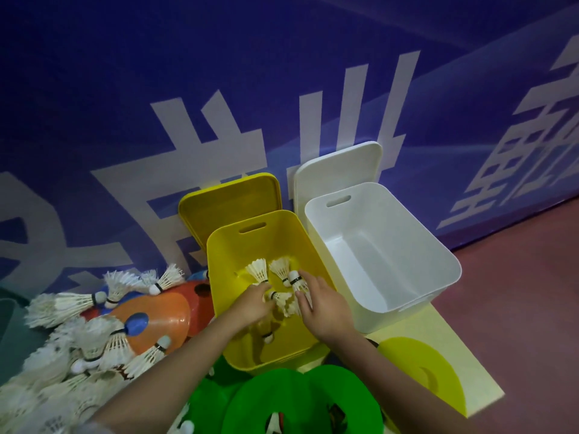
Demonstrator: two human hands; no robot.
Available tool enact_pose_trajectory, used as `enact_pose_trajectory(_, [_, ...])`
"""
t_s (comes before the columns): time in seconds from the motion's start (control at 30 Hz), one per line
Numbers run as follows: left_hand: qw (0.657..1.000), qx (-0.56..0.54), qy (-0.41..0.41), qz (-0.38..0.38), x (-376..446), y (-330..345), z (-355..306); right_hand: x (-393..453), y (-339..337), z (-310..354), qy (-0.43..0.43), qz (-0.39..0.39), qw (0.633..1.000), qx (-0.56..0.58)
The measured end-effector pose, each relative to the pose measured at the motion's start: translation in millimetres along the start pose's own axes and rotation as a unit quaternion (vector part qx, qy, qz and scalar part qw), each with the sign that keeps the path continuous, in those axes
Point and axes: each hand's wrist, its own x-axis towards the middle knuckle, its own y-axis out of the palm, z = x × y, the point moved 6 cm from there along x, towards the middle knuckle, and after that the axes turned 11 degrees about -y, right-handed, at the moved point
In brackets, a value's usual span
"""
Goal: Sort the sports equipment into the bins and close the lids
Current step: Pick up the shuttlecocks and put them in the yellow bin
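Note:
Both of my hands reach into the open yellow bin (233,245). My left hand (250,303) grips a white shuttlecock (258,270) by its cork end, feathers pointing up. My right hand (322,305) holds another shuttlecock (296,280), cork up. Several more shuttlecocks (283,300) lie on the bin's floor between my hands. The white bin (438,261) to the right holds nothing that I can see. Both lids lean on the wall behind: the yellow lid (228,202) and the white lid (338,167).
A large heap of shuttlecocks (72,339) lies at the left, over orange (159,311) and blue (136,324) disc cones. Green disc cones (275,399) sit in front of the bins, a yellow cone (419,368) at the right on a pale mat. Red floor lies beyond.

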Motion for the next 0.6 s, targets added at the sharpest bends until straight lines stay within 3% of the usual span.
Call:
enact_pose_trajectory(0.13, [0.965,-0.084,0.152,-0.197,-33,-61,-11,3,5,-2,0.019,0.053,0.998,0.004])
enact_pose_trajectory(0.23, [0.938,-0.095,0.129,-0.308,-48,-80,9,13,15,-6,0.073,0.117,0.989,0.052])
enact_pose_trajectory(0.33, [0.946,-0.15,0.045,-0.285,-49,-67,36,28,31,-5,0.113,0.131,0.979,0.106])
enact_pose_trajectory(0.47, [0.938,-0.248,0.004,-0.24,-53,-54,50,46,71,-7,0.174,0.193,0.958,0.121])
enact_pose_trajectory(0.6, [0.914,-0.335,-0.024,-0.225,-49,-49,65,53,103,-18,0.203,0.245,0.946,0.058])
